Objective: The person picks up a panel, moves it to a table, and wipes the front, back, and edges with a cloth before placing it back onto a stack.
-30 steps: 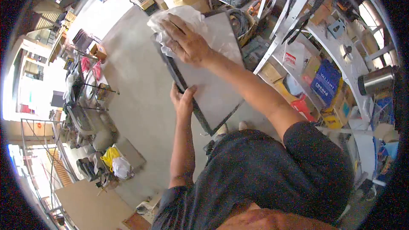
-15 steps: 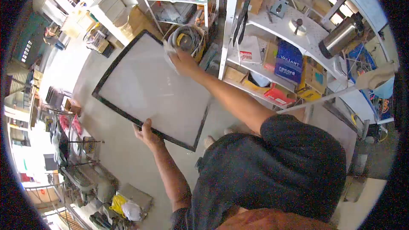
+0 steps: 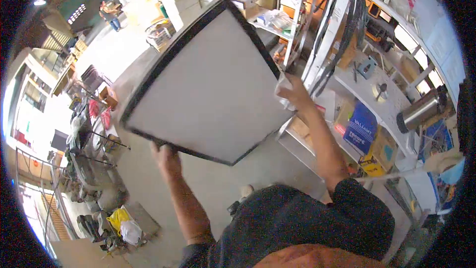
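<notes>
A large, flat, pale panel (image 3: 208,84) with a black border is held up in front of me, tilted. My left hand (image 3: 167,161) grips its lower left edge, thumb side on the border and the other fingers partly hidden behind the panel. My right hand (image 3: 297,94) is at the panel's right edge, closed around a crumpled white cloth (image 3: 282,88) that lies against the border.
Shelving on the right holds a blue box (image 3: 360,126), a steel flask (image 3: 421,110) and cables (image 3: 347,25). Behind the panel stands another loaded rack (image 3: 297,12). Clutter lines the left, with a yellow bag (image 3: 118,217) on the floor. Far off, a person (image 3: 110,15) carries something.
The panel has come up closer and turned, filling more of the view. My right hand with the cloth has moved right along with its edge; my left hand still grips the lower edge.
</notes>
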Demonstrator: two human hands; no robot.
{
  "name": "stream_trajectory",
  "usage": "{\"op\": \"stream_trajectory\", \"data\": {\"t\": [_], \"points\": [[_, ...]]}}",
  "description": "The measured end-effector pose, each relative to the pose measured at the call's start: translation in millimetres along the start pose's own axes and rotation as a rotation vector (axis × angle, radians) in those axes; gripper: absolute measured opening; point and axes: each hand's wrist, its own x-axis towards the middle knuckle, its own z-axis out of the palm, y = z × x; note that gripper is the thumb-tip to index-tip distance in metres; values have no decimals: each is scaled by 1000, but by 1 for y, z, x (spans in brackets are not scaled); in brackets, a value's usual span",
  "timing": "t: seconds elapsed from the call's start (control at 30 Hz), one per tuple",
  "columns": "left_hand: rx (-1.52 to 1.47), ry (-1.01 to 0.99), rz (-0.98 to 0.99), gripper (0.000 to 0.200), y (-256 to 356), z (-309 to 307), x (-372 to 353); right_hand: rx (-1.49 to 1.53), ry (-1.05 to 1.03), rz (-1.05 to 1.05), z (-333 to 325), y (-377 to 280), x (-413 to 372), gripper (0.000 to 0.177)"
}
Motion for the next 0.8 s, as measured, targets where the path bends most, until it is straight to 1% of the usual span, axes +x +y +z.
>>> {"op": "stream_trajectory", "data": {"t": [0.03,0.07,0.1,0.13,0.17,0.2,0.23,0.27,0.3,0.33,0.4,0.43,0.47,0.53,0.6,0.63,0.67,0.73,0.77,0.8], "points": [[-55,-11,76,59,8,-10,6,5,-3,-17,-6,-16,3,75],[-276,-1,170,71,44,-6,-1,-108,-39,-83,-15,-40,3,72],[48,-106,222,83,98,5,-7,-223,-73,-148,-23,-61,3,70],[376,-203,265,96,137,12,-11,-221,-74,-157,-29,-74,4,70],[384,-286,347,104,143,6,-12,-297,-68,-185,-32,-85,7,71],[389,-278,354,104,147,4,-14,-370,-59,-214,-35,-96,10,71],[403,-351,293,102,150,3,-18,-338,-100,-179,-39,-107,14,68],[416,-422,230,100,153,3,-21,-383,-25,-326,-41,-104,19,64],[421,-491,223,96,160,4,-24,-407,-59,-336,-42,-114,19,63],[422,-467,225,96,166,12,-27,-432,-102,-346,-44,-127,19,62],[449,-564,90,88,175,26,-41,-520,-187,-371,-39,-140,21,60],[464,-445,-26,79,176,30,-49,-541,-190,-530,-37,-138,25,57],[475,-331,-138,70,175,33,-57,-510,-246,-460,-36,-148,25,57],[301,-349,43,54,137,30,-59,-555,-212,-594,-36,-146,35,45],[247,-230,-22,48,130,53,-83,-546,-48,-695,-35,-126,56,31],[184,-254,-32,46,115,55,-84,-586,151,-753,-29,-131,54,23],[117,-227,-55,42,108,64,-90,-426,345,-550,-18,-126,62,28],[79,-194,-89,38,95,76,-96,-180,524,-513,8,-134,55,30],[93,-199,-41,36,85,80,-97,-360,532,-397,21,-127,49,26],[96,-202,-44,36,82,85,-98,-185,457,-563,45,-129,38,25]]}}
